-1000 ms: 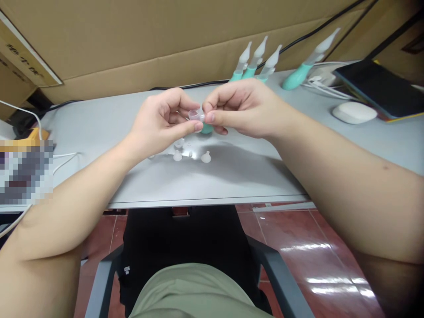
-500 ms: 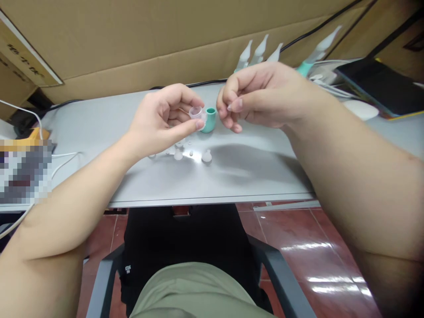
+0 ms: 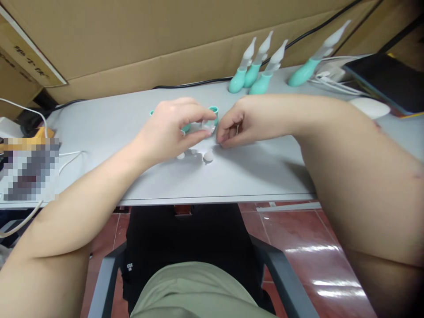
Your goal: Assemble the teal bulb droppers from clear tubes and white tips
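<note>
Pinching a small clear cap (image 3: 208,126), the left hand (image 3: 172,128) hovered low over the grey table (image 3: 265,172). Just right, the right hand (image 3: 233,128) curled its fingers loosely, holding nothing visible. A teal cup (image 3: 213,110) stood behind; round white caps (image 3: 208,156) lay nearer; smooth tapered teal bottles (image 3: 251,70) lined the far edge.

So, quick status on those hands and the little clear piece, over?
Left hand pinching small clear cap low over the table. Right hand curled beside it, apparently empty. Loose white caps just below; teal cup behind.
</note>
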A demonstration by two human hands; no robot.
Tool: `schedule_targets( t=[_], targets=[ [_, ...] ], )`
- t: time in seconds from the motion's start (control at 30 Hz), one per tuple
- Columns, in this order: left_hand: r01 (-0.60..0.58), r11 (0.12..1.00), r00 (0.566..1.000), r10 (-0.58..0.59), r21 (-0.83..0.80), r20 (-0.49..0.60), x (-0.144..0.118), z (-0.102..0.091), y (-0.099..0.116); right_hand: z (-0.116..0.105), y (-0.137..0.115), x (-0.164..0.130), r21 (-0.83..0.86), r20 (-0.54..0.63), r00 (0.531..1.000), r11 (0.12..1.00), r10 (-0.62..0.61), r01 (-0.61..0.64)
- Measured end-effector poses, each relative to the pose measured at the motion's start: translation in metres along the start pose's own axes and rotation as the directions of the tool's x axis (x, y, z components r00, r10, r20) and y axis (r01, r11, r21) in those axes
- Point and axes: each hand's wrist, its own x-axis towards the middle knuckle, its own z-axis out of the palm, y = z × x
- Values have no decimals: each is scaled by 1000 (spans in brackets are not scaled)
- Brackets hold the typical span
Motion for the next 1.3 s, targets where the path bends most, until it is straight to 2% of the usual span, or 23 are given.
schedule_targets(
  t=[0.1, 0.23, 0.37, 0.5, 0.57, 0.63, 0.7, 0.83, 0.97, 1.07, 1.23, 1.3],
  targets=[
    [25, 999, 999, -27, 45, 43, -2, 5, 3, 3, -4, -1, 11, -31, 999, 999, -45, 45],
    [11, 995, 999, -17, 101, 52, -3, 12, 4, 6, -9, -1, 64, -41, 999, 998, -21, 24],
    [74, 982, 987, -97, 175, 127, 1, 12, 7, 8, -12, 0, -101, -32, 999, 995, 21, -24],
    [159, 954, 931, -231, 256, 281, 10, 7, 19, 5, -20, 0, -207, 15, 991, 970, 133, -127],
    [169, 948, 905, -258, 269, 339, 12, 4, 26, 3, -27, -1, -250, 50, 981, 953, 188, -170],
    [147, 955, 908, -233, 257, 347, 11, 1, 29, 2, -33, -2, -292, 55, 973, 936, 223, -197],
    [102, 970, 934, -170, 221, 314, 7, 0, 29, 1, -35, -3, -303, 34, 978, 934, 207, -188],
    [-12, 992, 984, -10, 122, 178, -1, -1, 22, -1, -30, -7, -246, -61, 994, 964, 88, -100],
    [-123, 990, 991, 119, 73, 66, -3, -2, 20, -3, -21, -11, -181, -116, 993, 983, -11, -10],
    [-157, 987, 983, 152, 45, 107, -4, -3, 22, -3, -16, -11, -183, -161, 986, 983, -44, 14],
    [-151, 978, 941, 98, 144, 324, -4, -2, 26, 0, -15, -8, -209, -214, 973, 977, -85, 40],
    [-146, 972, 928, 71, 182, 365, -4, -1, 25, 1, -14, -6, -207, -242, 965, 977, -103, 52]
  ],
)
